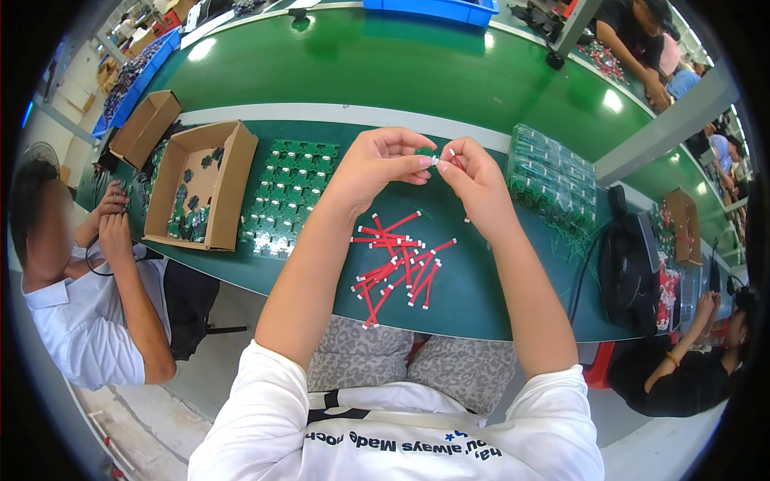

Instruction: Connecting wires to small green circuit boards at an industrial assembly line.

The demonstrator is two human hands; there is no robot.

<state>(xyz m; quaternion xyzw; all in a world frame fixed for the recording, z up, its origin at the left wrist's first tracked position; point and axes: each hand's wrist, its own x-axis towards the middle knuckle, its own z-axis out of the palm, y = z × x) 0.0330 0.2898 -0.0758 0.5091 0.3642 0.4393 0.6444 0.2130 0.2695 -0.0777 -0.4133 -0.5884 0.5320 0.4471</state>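
My left hand [377, 164] pinches a small green circuit board [425, 150] between thumb and fingers above the bench. Close against it, my right hand [475, 188] grips a short red cable [458, 161] with white end connectors. A white connector sits where the two sets of fingertips meet; whether it is seated in the board cannot be made out. Below my hands lies a loose pile of similar red cables [401, 260]. Left of my left forearm is a flat panel of green circuit boards [290, 192] in rows, each with a white part.
A cardboard box [233, 188] of dark boards stands left, beside a seated co-worker [104, 297]. Stacked green board panels [553, 172] and a black bag [628, 268] are to the right. A green conveyor [337, 64] runs beyond, with a blue bin [433, 11] on it.
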